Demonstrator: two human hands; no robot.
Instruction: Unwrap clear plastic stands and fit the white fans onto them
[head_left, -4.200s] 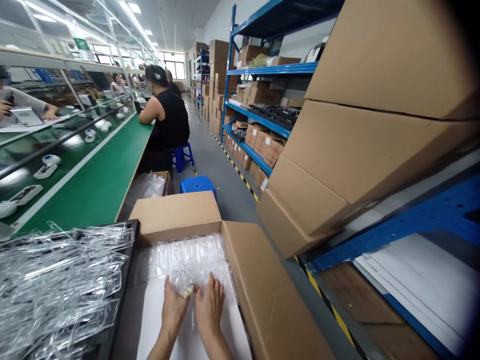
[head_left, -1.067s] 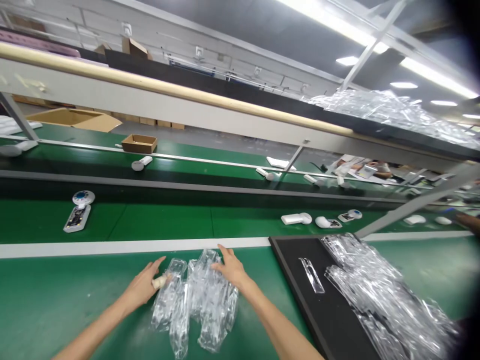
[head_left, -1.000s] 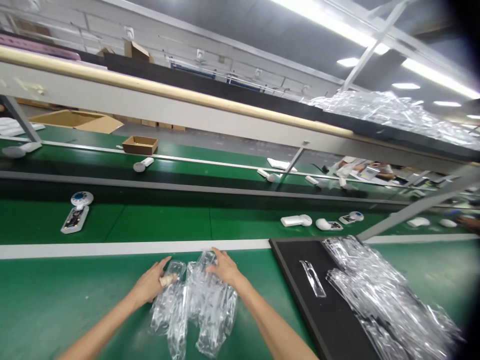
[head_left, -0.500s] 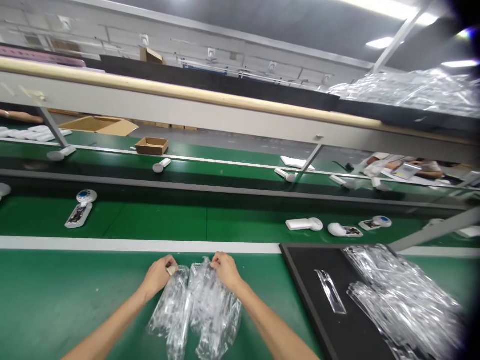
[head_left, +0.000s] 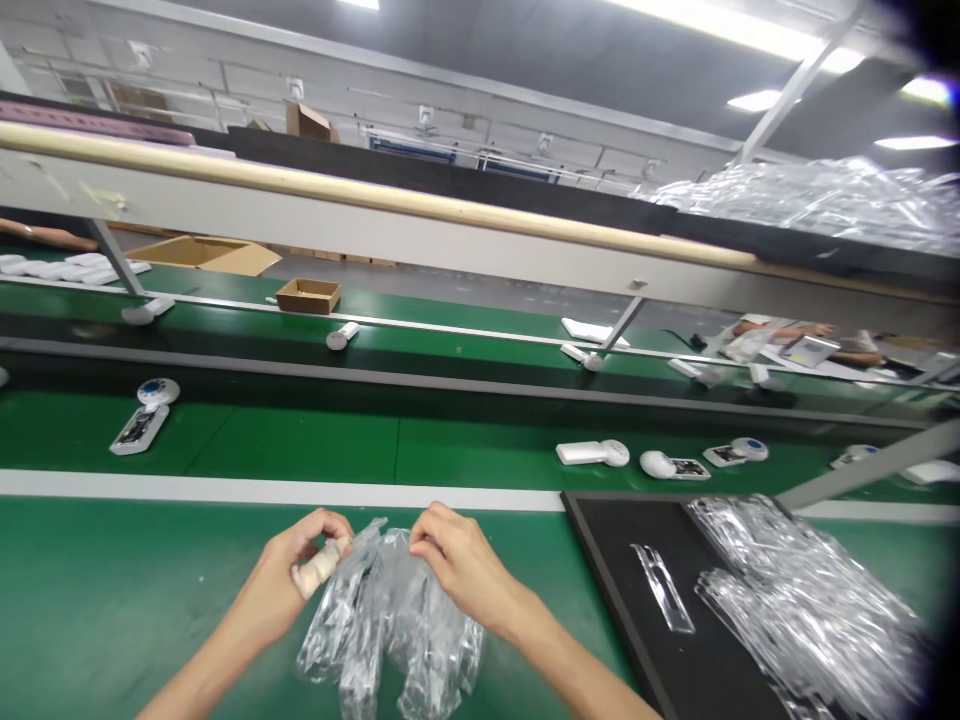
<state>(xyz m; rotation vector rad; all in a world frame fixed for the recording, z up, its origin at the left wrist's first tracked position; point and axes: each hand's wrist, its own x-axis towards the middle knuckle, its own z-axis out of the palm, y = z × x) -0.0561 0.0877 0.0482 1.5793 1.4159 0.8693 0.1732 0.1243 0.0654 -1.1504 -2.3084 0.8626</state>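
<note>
A bundle of transparent plastic sleeves [head_left: 394, 620] lies on the green bench top [head_left: 135, 610], right in front of me. My left hand [head_left: 289, 565], with a bandaged finger [head_left: 319, 565], is curled on the bundle's upper left edge. My right hand [head_left: 461, 560] pinches the plastic at its upper right edge. The two hands stand a little apart, with crumpled plastic between them. The lower part of the bundle hangs loose below them, and its layers are hard to separate by eye.
A black tray [head_left: 622, 560] to my right holds one transparent insert [head_left: 661, 588] and a heap of plastic sleeves [head_left: 795, 590]. White devices [head_left: 589, 452] sit on the green conveyor belt beyond the white strip. A long shelf bears more plastic [head_left: 802, 200].
Earlier my hands worked over a box of plastic; the view then swung to the green bench. Since the last frame, my hands have moved slightly apart and the bundle's top has crumpled between them.
</note>
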